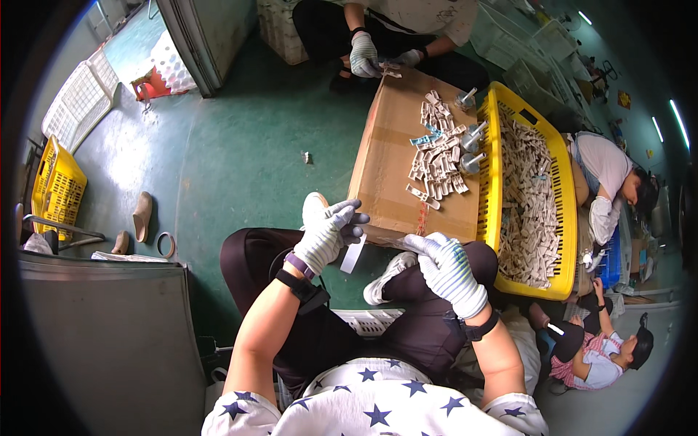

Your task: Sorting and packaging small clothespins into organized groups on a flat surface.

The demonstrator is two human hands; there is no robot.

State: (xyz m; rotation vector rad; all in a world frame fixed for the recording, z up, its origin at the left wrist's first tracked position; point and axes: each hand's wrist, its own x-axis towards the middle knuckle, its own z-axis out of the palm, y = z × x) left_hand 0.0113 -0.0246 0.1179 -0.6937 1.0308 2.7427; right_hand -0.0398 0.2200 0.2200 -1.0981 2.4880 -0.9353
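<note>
My left hand (327, 234), in a striped white glove with grey fingertips, is beside the near left corner of a cardboard box (385, 163). Its fingers are bent and slightly apart, and no object shows in them. A white strip (353, 254) hangs just below those fingertips. My right hand (452, 272), gloved too, reaches to the box's near edge with thumb and fingers together; whatever they may hold is too small to make out. Beige plastic clips (440, 163) lie piled on the box, a few blue ones (425, 138) among them. Metal pieces with upright pins (471, 161) stand along its right side.
A yellow crate (566, 218) full of beige clips stands right of the box. Across from me, a person's gloved hand (363, 54) holds a clip at the far edge. Two more people sit at the right. Shoes (142, 216) and a tape roll (166, 245) lie left.
</note>
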